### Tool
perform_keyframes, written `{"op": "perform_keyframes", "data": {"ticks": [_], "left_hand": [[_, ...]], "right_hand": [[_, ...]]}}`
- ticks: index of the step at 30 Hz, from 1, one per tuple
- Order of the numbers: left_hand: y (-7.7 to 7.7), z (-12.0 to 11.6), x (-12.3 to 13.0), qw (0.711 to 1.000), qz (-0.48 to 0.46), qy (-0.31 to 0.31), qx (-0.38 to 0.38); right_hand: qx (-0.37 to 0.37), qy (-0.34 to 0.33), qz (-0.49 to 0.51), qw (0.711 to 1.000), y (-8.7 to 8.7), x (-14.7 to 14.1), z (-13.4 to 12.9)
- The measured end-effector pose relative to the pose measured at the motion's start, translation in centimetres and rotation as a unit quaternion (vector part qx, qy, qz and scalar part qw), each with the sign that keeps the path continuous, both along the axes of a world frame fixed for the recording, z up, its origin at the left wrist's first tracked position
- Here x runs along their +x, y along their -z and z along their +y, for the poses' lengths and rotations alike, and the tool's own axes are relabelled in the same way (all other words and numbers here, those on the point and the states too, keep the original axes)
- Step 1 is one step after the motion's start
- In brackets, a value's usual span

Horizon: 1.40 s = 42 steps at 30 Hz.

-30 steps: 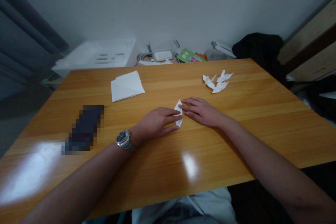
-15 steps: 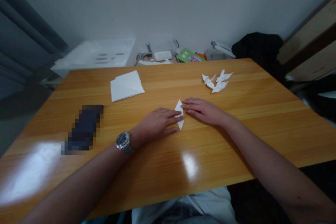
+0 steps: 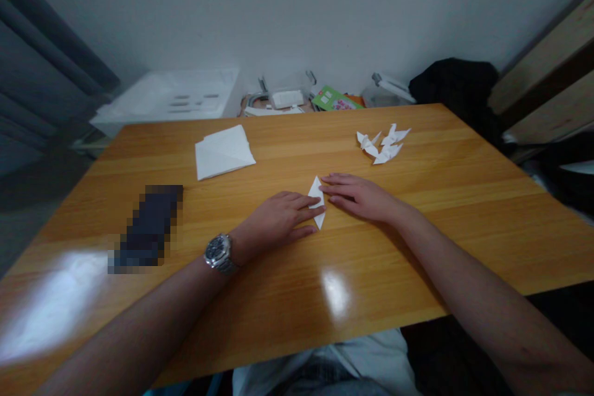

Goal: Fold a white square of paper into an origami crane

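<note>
A small folded white paper [image 3: 316,187], shaped like a narrow diamond, lies flat on the wooden table [image 3: 288,284]. From the left, my left hand [image 3: 281,216] rests fingertips on its middle, fingers spread, a metal watch on the wrist. My right hand [image 3: 359,196] lies with stretched fingers at the paper's right edge, its fingertips touching it. Several folded white paper figures [image 3: 383,145] sit together beyond my right hand. Farther back on the left is a stack of white paper sheets [image 3: 225,151].
A pixelated dark flat object [image 3: 151,226] lies on the table's left side. Behind the far edge are a white tray [image 3: 185,93], a green booklet [image 3: 331,99] and a clear container [image 3: 390,93]. A black cloth-like heap [image 3: 455,83] stands at the back right.
</note>
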<state>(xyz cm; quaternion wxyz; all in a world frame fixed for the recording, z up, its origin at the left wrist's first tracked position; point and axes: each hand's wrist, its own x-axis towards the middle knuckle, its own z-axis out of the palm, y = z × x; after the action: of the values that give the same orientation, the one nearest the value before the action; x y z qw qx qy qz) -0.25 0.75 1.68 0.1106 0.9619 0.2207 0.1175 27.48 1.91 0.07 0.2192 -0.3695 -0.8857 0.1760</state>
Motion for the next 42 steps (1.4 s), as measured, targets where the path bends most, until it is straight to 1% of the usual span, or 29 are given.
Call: {"op": "perform_keyframes", "data": {"ticks": [6, 14, 21, 23, 27, 29, 33, 42], "left_hand": [[-0.1, -0.2, 0.1, 0.999, 0.029, -0.004, 0.015], [0.0, -0.1, 0.2, 0.999, 0.029, 0.004, 0.024], [0.0, -0.1, 0.3, 0.999, 0.037, 0.006, 0.035], [0.0, -0.1, 0.3, 0.998, 0.043, 0.003, 0.04], [-0.2, -0.1, 0.3, 0.998, 0.051, 0.006, 0.044], [-0.2, -0.2, 0.2, 0.998, 0.051, 0.005, 0.044], [-0.2, -0.4, 0.3, 0.997, 0.05, 0.001, 0.052], [-0.1, -0.2, 0.5, 0.996, 0.055, 0.021, 0.068]], "right_hand": [[-0.003, -0.019, -0.017, 1.0, -0.3, 0.2, -0.1], [-0.004, -0.009, -0.008, 1.0, 0.2, 0.1, 0.0], [-0.009, 0.001, -0.005, 1.0, 0.1, 0.0, -0.1], [-0.011, -0.014, -0.017, 1.0, -0.2, 0.3, -0.1], [-0.011, -0.069, -0.049, 0.996, -0.8, 0.8, -0.1], [-0.007, -0.077, -0.057, 0.995, -0.9, 1.0, -0.1], [-0.002, -0.075, -0.055, 0.996, -0.6, 1.0, 0.0], [0.005, -0.048, -0.042, 0.998, -0.1, 0.9, 0.2]]}}
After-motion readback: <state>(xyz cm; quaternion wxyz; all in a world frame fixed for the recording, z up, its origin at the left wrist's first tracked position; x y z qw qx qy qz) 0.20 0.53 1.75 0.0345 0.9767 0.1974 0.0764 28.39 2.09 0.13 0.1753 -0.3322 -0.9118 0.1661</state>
